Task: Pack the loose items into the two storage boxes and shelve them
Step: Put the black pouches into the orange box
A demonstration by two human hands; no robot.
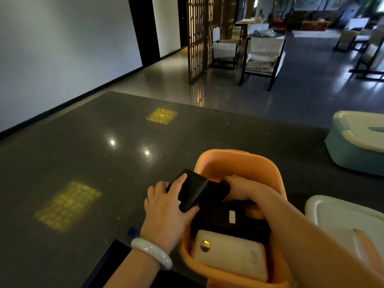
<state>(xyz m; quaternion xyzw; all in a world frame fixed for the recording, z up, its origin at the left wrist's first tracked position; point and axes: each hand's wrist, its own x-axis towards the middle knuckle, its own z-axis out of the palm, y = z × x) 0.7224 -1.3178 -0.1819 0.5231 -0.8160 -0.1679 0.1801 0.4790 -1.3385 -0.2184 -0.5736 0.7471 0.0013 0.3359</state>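
1. Orange plastic storage box (239, 163), open top, sits on the dark speckled polished tabletop (104, 163) near its front edge.
2. Left hand (166, 206), white bangle (151, 253) on the wrist, grips a black rounded rectangular power bank (192, 189) by its lower end, fingers curled around the edge; the power bank is tilted over the box's left rim.
3. Right hand (241, 187) reaches down inside the orange box, fingers curled on a black object (220, 189) just beside the power bank; what the object is, can't tell.
4. Inside the box: a white rectangular power bank (230, 252) with a round metallic button leans at the near end; a black block with a small white label (226, 219) lies behind it.
5. Teal plastic storage box with cream lid (353, 142) stands on the table's right edge, well apart from the orange one.
6. A white rounded lid (336, 215) lies near right, just beside the orange box.
7. Two yellow light patches on the tabletop; chairs and a wooden lattice screen (197, 38) in the room beyond.
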